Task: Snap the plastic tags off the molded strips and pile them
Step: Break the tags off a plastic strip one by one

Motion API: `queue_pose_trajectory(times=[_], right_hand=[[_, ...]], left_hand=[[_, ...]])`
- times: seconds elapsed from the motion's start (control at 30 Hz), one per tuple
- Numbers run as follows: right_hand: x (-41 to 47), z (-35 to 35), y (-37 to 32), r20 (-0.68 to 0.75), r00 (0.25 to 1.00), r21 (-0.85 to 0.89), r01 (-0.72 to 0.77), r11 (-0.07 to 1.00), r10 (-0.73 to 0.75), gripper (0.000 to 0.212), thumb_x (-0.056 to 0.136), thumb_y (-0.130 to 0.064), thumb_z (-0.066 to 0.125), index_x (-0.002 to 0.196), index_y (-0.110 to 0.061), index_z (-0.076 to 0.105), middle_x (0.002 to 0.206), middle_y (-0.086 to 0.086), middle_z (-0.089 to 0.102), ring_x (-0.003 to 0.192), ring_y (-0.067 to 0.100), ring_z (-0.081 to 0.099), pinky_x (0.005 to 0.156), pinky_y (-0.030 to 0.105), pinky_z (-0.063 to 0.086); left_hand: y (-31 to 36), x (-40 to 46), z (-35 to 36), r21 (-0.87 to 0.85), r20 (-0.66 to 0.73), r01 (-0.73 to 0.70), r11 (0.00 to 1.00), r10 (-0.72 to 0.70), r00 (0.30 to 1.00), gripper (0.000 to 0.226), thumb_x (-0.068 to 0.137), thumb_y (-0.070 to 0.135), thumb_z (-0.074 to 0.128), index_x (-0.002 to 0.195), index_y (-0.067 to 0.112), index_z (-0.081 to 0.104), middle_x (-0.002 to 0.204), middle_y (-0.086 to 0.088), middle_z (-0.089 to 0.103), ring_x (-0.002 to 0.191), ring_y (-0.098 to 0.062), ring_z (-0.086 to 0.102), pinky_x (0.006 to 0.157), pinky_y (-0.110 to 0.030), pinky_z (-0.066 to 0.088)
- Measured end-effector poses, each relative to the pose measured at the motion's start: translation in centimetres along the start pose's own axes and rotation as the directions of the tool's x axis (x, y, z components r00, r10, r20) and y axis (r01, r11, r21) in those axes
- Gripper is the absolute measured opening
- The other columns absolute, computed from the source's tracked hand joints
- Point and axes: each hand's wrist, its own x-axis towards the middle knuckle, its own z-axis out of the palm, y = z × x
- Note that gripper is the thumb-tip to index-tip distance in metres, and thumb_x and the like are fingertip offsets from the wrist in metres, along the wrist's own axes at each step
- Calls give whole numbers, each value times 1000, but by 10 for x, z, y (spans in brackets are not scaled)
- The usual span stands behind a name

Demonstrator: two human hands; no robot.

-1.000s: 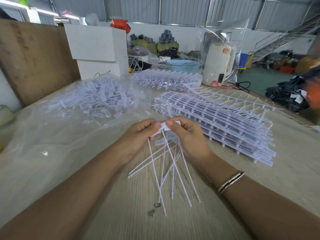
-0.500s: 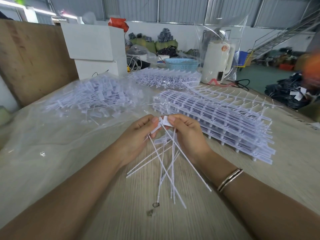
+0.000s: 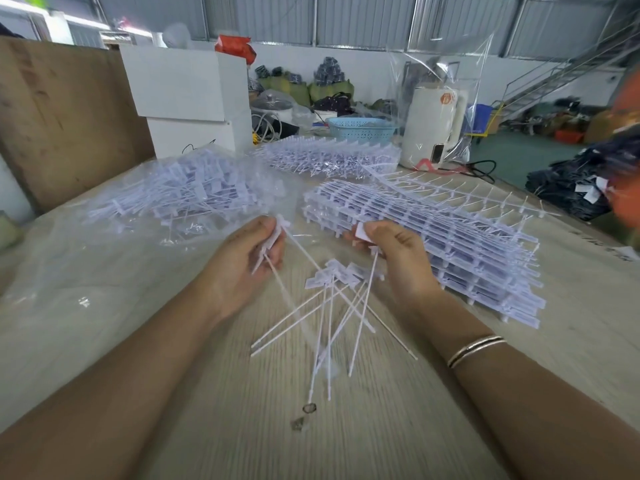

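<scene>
Left hand (image 3: 242, 265) at 9 o'clock of frame centre, fingers curled, pinching a couple of white tags (image 3: 273, 242) by their flat heads; the thin tails slant down toward 5 o'clock. Right hand (image 3: 398, 261) at 3 o'clock, apart from the left, thumb and fingers pinching one tag head (image 3: 363, 233), its tail hanging down toward 6. A bracelet (image 3: 475, 349) sits on the right wrist.

Between and below the hands: a loose fan of tags (image 3: 341, 306), heads up near 12, tails splayed toward 6 and 7 over the wooden counter (image 3: 398, 427). Blurred, so I can't tell whether they rest on it.

Just beyond the right hand, toward 2 o'clock: stack of molded strips (image 3: 433, 237) lying flat on the counter. At 11 o'clock: heap of tags (image 3: 180, 195) on clear plastic sheet (image 3: 69, 289). At 12, further back: another batch of strips (image 3: 329, 157), blue basket (image 3: 360, 128), white appliance (image 3: 433, 126) under clear wrap, white boxes (image 3: 183, 98).
</scene>
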Motion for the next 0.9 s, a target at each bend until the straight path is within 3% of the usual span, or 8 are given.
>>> queue_pose_trajectory(times=[0.07, 0.13, 0.27, 0.43, 0.53, 0.6, 0.7, 0.9], right_hand=[[2, -3, 3, 56, 997, -389, 70, 919, -53, 20, 91, -14, 59, 93, 3, 69, 101, 11, 70, 91, 21, 66, 81, 30, 52], [6, -1, 9, 188, 978, -725, 202, 659, -93, 21, 90, -22, 61, 93, -5, 73, 112, 4, 67, 108, 21, 59, 97, 35, 43], [6, 5, 19, 208, 977, -896, 213, 390, -56, 30, 88, -36, 62, 112, -20, 69, 122, -3, 61, 115, 24, 52, 101, 47, 35], [-1, 10, 12, 228, 949, -755, 313, 577, -217, 23, 92, -36, 54, 101, -24, 71, 105, -6, 65, 110, 22, 51, 98, 50, 33], [-6, 16, 14, 309, 936, -783, 351, 513, -170, 26, 89, -40, 57, 87, -19, 73, 93, -8, 65, 102, 18, 50, 96, 51, 30], [-5, 16, 12, 283, 940, -739, 341, 582, -191, 23, 87, -34, 62, 84, -13, 71, 87, -2, 65, 98, 22, 53, 96, 53, 33], [-6, 13, 8, 203, 964, -635, 263, 726, -172, 18, 89, -32, 59, 79, -18, 63, 82, -2, 60, 96, 26, 54, 98, 57, 33], [-8, 15, 7, 264, 961, -662, 240, 710, -79, 19, 91, -32, 56, 73, -37, 57, 91, 16, 58, 102, 28, 50, 101, 57, 28]], left_hand=[[0, -1, 1, 99, 0, 10, 995, -10, 1000, 22, 77, 15, 49, 59, 21, 60, 53, 2, 41, 49, -11, 36, 55, -27, 27], [1, -4, 5, 303, 15, 19, 953, -25, 1000, 23, 67, 14, 45, 50, 22, 58, 51, 2, 43, 48, -10, 37, 50, -22, 29], [-4, -8, 14, 506, 31, 46, 861, -72, 997, 22, 73, 8, 53, 56, 20, 59, 56, 5, 48, 53, -8, 42, 48, -15, 34], [-8, -10, 18, 629, 41, 66, 774, -117, 992, 25, 92, 2, 51, 76, 16, 65, 63, 4, 55, 56, -5, 49, 55, -14, 42], [-13, -10, 21, 611, 60, 23, 791, -75, 995, 14, 92, 12, 56, 82, 17, 65, 67, 8, 57, 61, -5, 52, 60, -16, 45], [-15, -9, 20, 554, 18, 34, 832, -53, 998, 7, 91, 15, 56, 87, 14, 62, 68, 8, 60, 64, -7, 56, 59, -17, 46], [-13, -8, 17, 482, -45, 119, 868, -111, 993, 12, 94, 18, 53, 84, 13, 58, 64, 4, 64, 62, -11, 61, 55, -18, 46], [-13, -9, 19, 637, 22, 43, 770, -74, 997, 26, 96, 23, 50, 71, 16, 51, 50, 9, 50, 47, -5, 44, 51, -13, 38]])
